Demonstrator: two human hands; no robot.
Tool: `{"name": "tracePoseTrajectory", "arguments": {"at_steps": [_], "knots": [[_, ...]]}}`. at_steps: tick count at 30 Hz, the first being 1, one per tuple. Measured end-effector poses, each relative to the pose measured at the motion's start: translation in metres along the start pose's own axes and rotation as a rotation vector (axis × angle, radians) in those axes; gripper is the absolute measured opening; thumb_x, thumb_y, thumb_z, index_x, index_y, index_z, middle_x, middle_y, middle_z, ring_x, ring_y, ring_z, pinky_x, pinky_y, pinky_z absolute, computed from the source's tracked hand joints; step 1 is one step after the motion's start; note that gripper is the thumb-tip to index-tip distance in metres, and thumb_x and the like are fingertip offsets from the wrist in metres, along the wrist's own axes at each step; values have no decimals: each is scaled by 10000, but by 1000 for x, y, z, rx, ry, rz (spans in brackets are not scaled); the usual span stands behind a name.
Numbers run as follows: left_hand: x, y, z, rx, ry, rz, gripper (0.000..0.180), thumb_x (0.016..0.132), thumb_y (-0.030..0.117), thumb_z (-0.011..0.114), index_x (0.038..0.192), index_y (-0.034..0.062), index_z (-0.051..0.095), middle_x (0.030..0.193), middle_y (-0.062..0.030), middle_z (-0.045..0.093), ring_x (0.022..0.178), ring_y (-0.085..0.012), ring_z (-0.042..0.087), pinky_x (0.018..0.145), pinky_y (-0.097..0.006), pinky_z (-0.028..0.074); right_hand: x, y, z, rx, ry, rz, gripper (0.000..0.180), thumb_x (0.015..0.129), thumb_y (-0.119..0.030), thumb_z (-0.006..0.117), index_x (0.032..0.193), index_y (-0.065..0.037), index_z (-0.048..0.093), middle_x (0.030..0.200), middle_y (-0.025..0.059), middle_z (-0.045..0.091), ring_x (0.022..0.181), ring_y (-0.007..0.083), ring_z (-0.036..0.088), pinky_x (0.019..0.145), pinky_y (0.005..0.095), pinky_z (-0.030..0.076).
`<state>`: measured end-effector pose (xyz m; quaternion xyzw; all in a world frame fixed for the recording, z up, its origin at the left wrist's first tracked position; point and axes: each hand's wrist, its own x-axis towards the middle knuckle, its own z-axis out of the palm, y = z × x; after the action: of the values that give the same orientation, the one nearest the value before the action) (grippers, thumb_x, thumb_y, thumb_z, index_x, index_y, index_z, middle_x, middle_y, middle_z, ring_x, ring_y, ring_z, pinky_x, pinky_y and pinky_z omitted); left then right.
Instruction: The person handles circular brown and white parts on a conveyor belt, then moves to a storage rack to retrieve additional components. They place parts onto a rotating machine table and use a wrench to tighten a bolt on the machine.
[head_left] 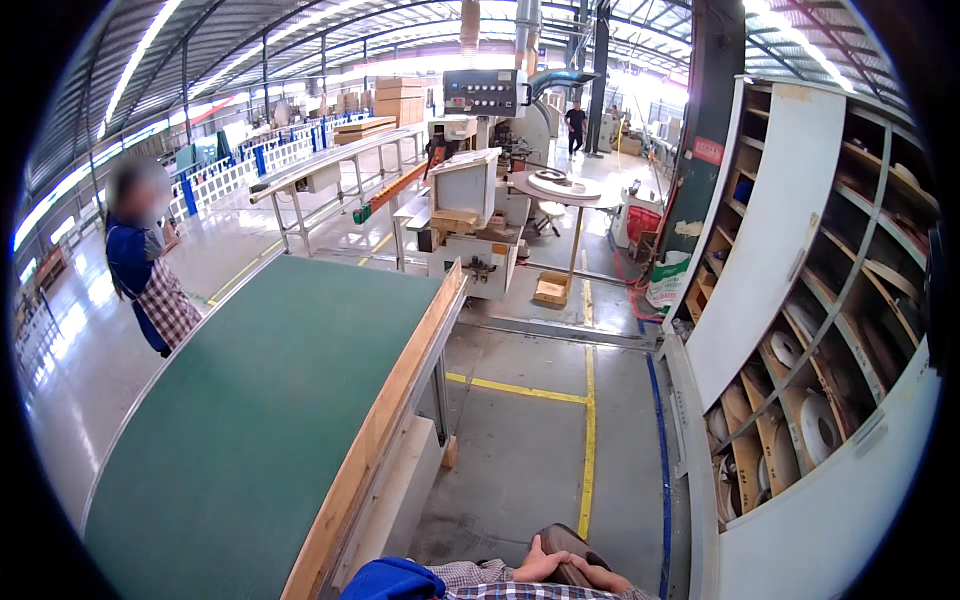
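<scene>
Close to my body at the bottom edge, both hands hold a dark brown, round-edged roll [562,537] that looks like edge banding tape. My left hand [538,564] grips its near left side, fingers wrapped round it. On the near right side, my right hand [598,574] is closed on the same roll. My apron and sleeves hide its lower part.
A green-topped conveyor table [270,380] with a wooden edge rail [380,430] lies to the left. White shelving [760,240] with rolls stands right. Ahead is a machine with a control panel [485,93]. One person [145,250] stands left; another [575,128] is far off.
</scene>
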<state>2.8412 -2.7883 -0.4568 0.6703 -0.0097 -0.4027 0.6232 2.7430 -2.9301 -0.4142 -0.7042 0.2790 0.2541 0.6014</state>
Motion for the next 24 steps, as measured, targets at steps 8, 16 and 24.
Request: {"name": "tracePoseTrajectory", "arguments": {"at_steps": [8,16,24], "knots": [[137,-7,7,-53,150,-216,840,657,290,746,1269,-74,301,1196,-217,480,1094,-265,506,925,-353,440,111,-63,-71,180,-252,204,711,922,-574,426,1393,-43,386,1467,117,332,1325,190,333,1087,295,267],[211,102,10,-166,219,-75,765,683,270,726,1259,-47,335,1168,-193,513,1087,-260,517,921,-350,444,197,-148,-151,-38,-377,180,730,914,-591,423,1395,-44,385,1458,124,345,1320,197,343,1087,303,265],[298,91,38,-138,379,-176,859,663,333,732,1299,-60,309,1201,-203,505,1117,-277,512,958,-354,428,244,-198,-205,-140,-434,212,748,905,-607,420,1398,-45,384,1450,131,359,1315,205,352,1087,310,262]]}}
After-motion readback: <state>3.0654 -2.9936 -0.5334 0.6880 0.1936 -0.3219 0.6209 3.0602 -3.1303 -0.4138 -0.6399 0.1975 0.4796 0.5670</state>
